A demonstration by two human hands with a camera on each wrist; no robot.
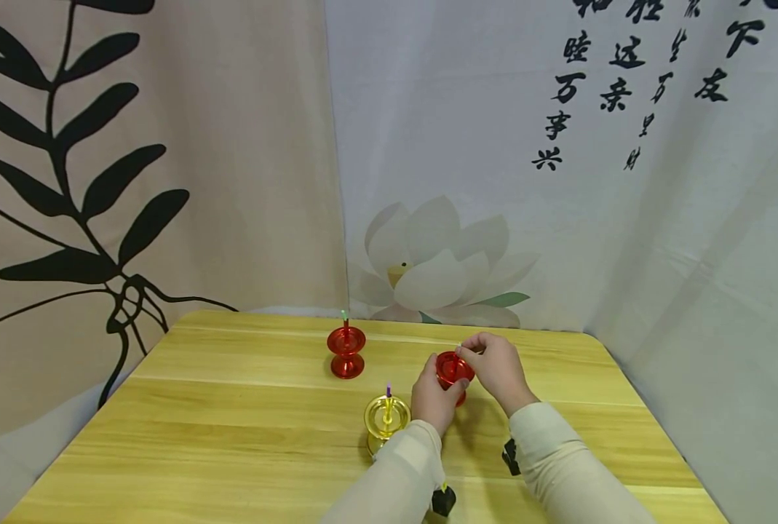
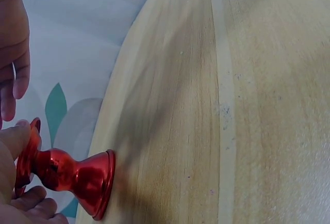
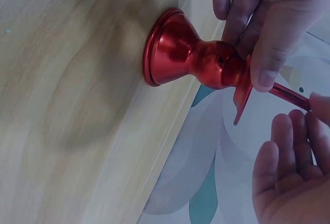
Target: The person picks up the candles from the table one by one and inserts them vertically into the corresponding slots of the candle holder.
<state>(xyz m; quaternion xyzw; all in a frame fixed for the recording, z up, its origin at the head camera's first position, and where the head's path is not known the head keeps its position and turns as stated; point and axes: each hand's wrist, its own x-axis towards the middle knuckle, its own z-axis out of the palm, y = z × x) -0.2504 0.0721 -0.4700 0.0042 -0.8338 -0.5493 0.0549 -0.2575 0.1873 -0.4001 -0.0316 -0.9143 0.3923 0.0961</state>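
A shiny red candle holder [image 3: 172,48] stands upright on the wooden table, its flared base down on the tabletop. My left hand [image 1: 436,399] grips it by the dish, thumb at the rim and fingers round the far side. From the dish rises a thin red candle [image 3: 290,95], whose upper end my right hand [image 1: 496,367] pinches between thumb and fingertip. The other right fingers are loosely bent beside it in the right wrist view. The candle's lower end is hidden behind the left thumb and the rim.
Close to the left forearm stands a gold candle holder [image 1: 398,429] with a yellow, purple-tipped candle. Farther back and left is another red holder [image 1: 347,366] with a green-tipped candle. Printed cloth [image 1: 264,182] hangs behind the wooden table [image 1: 231,415].
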